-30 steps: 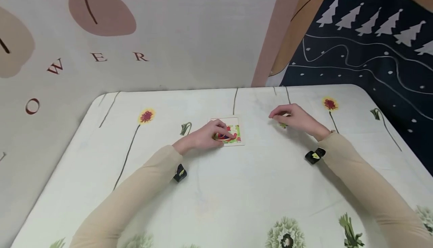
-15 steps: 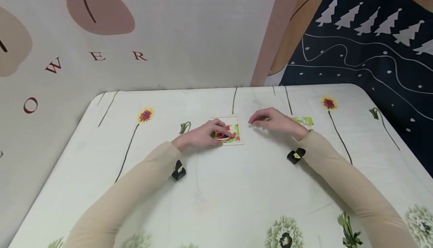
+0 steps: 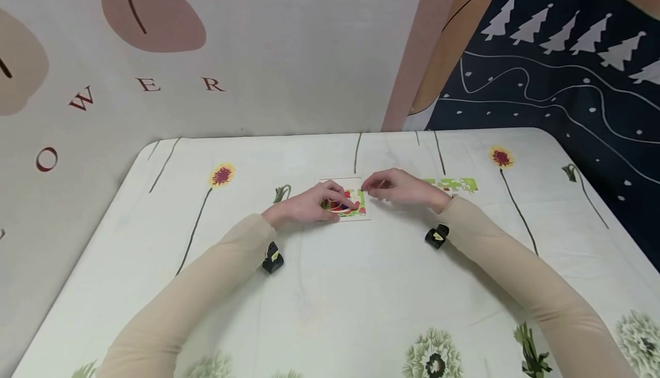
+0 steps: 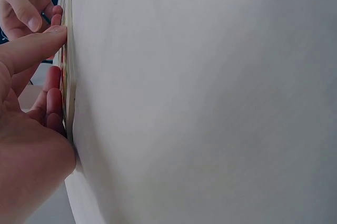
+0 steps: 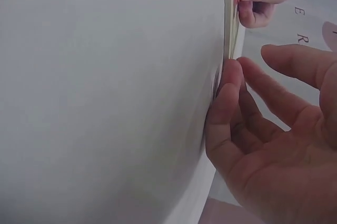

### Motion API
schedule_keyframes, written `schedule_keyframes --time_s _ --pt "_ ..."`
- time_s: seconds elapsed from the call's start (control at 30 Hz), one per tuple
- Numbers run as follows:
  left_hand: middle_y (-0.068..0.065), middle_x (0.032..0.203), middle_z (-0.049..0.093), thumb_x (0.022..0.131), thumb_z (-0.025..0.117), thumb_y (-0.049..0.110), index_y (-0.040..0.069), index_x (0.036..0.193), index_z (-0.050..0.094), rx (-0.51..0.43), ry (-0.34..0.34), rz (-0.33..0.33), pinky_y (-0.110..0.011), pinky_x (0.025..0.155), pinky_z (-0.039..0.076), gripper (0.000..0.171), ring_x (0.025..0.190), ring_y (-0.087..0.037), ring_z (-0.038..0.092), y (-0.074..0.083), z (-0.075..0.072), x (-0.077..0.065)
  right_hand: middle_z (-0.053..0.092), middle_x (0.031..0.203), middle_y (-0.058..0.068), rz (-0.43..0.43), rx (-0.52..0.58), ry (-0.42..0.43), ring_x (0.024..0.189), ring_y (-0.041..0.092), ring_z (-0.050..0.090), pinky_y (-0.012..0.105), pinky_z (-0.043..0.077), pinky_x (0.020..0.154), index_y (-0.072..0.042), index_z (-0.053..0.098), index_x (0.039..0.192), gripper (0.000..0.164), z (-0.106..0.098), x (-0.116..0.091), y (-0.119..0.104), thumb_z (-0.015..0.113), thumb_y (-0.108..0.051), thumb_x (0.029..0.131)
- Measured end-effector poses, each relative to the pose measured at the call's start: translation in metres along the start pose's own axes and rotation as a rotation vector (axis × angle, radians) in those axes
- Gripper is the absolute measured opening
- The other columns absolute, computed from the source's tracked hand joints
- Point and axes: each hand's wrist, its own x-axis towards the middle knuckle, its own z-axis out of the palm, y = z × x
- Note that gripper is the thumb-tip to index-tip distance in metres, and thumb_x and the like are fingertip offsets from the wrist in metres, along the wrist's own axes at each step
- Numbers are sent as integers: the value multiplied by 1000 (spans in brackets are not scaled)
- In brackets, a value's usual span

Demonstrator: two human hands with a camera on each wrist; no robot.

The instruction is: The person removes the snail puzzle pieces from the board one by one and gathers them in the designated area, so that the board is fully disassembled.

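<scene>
A small, thin picture board [image 3: 353,184], like a jigsaw in a tray, lies flat on the white cloth. Its lower part shows a colourful red, green and dark blue picture. My left hand [image 3: 311,203] rests on its left side, fingers spread over the picture and covering part of it. Beside the board's right edge is my right hand [image 3: 399,187]. In the right wrist view the fingertips [image 5: 231,71] of that hand touch the board's edge, the thumb standing apart from them. A dark sliver shows under these fingers, too small to identify.
Green puzzle pieces [image 3: 456,184] lie on the cloth behind and right of the right hand, partly hidden by it. The white cloth [image 3: 330,286] has printed flowers. Behind the table hangs a printed curtain [image 3: 289,69], with a dark tree-patterned cloth [image 3: 541,80] at the right.
My right hand has moved left from over the green pieces to the board's right edge, uncovering more of those pieces. The left hand has stayed on the board.
</scene>
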Motion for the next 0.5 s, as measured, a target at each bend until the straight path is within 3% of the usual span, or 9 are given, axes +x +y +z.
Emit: schedule_keyframes --time_s 0.23,0.5 --pt "-15 138 45 90 66 4 11 128 69 0 -5 -10 -51 114 30 39 133 -31 34 -1 0 1 65 129 15 22 -50 -3 109 27 61 43 48 98 -2 63 130 32 2 4 -2 56 -10 100" --pt "-14 138 45 91 64 5 12 128 68 -5 -5 -23 -52 114 30 38 134 -31 32 -1 0 1 67 126 15 24 -57 1 104 26 62 38 48 92 -3 66 125 29 3 4 -6 56 -9 99"
